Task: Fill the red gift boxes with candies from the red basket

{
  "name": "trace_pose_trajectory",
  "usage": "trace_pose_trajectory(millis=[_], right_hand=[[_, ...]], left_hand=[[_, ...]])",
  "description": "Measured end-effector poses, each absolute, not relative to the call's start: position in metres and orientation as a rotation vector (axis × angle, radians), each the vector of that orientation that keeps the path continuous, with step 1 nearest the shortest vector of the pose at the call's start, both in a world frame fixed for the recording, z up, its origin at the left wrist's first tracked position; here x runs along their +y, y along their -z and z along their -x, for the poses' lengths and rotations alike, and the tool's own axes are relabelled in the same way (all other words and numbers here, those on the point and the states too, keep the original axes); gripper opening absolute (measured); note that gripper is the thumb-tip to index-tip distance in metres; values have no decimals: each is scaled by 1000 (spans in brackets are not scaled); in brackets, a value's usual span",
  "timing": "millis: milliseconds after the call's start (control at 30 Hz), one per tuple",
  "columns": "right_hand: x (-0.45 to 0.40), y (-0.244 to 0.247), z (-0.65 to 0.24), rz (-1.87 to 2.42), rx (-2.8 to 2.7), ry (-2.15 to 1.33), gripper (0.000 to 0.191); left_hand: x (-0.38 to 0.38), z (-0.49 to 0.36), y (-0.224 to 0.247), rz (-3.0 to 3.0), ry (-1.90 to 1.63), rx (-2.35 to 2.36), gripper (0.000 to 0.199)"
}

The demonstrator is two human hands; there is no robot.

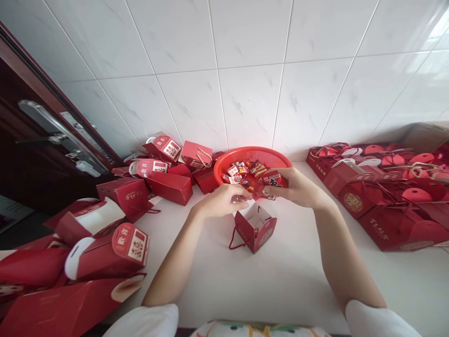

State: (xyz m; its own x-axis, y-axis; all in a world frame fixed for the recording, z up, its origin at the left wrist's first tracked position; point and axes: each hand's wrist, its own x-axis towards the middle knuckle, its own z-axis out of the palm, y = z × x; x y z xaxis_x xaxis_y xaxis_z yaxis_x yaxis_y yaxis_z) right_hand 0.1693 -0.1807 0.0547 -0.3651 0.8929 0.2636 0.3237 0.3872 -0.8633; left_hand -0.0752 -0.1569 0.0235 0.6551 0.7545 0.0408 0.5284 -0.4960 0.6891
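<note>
A small red gift box (255, 229) stands on the white tabletop with its top unfolded, its pale inside showing and a red cord handle (236, 241) hanging at its left. Just behind it, my left hand (226, 202) hovers near the box's far edge, fingers loosely curled and a gap between thumb and forefinger. My right hand (300, 188) grips red wrapped candies (269, 184) over the front rim of a red plastic basket (253, 152). Inside that basket lie several more wrapped sweets (235, 173). Whether my left fingertips touch the box flap, I cannot tell.
Red gift boxes (129, 252) crowd the left side, some with white tops. On the right, more red boxes with corded handles (396, 210) stand in rows. A tiled wall (250, 103) rises behind the basket, and a dark door (38, 126) is at far left.
</note>
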Motion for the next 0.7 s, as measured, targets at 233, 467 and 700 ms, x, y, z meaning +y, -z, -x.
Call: trace_pose_trajectory(millis=[233,467,700], right_hand=[[-175,-40,-158,1091,-2142,-752,17],[-175,-34,-145,1101,-1887,-1027,23],[-172,-36,-142,936,-1789,-1191,23]], left_hand=[[-159,82,-27,-2253,-147,1141,31],[-157,89,-29,-2190,-60,1116,55],[-155,95,-25,-2161,-78,1085,68]])
